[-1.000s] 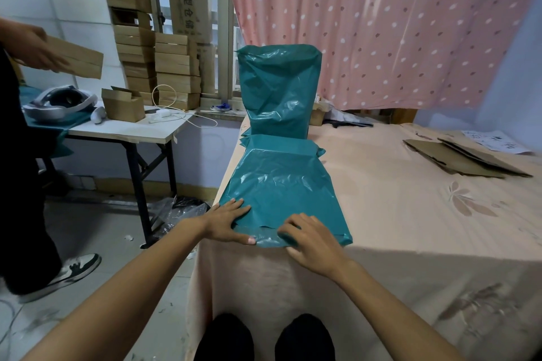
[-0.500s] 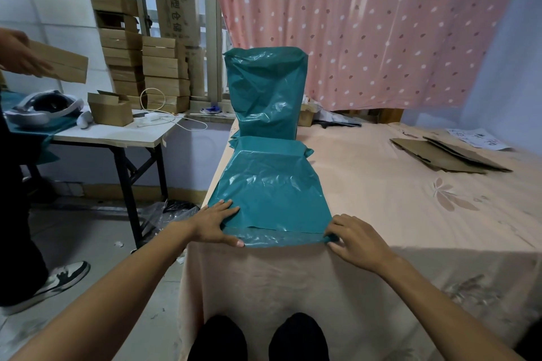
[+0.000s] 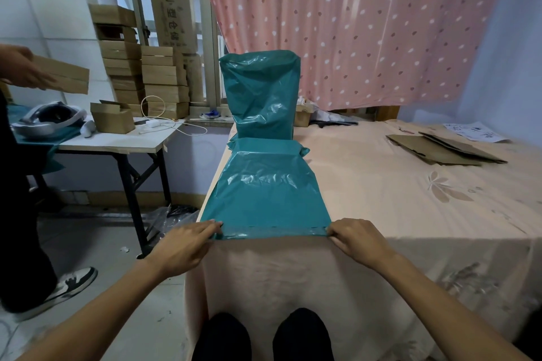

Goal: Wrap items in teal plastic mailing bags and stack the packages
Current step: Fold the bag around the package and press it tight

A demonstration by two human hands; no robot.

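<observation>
A teal plastic mailing bag (image 3: 265,187) lies flat on the peach-covered table (image 3: 396,199), its near flap edge along the table's front edge. My left hand (image 3: 187,243) pinches the flap's left corner. My right hand (image 3: 355,237) pinches the right corner, fingers curled on the edge. Behind the bag stands a tall stack of teal wrapped packages (image 3: 261,94), with a low teal package (image 3: 264,145) in front of it.
Flattened cardboard sheets (image 3: 443,149) and a paper lie at the table's far right. Left of me is a white side table (image 3: 117,141) with brown boxes (image 3: 143,79), a cable and a headset. Another person (image 3: 17,184) stands at the left holding a cardboard box.
My right hand slid from the middle of the flap out to its right corner. My left hand shifted to the left corner. The flap edge now lies stretched straight between both hands.
</observation>
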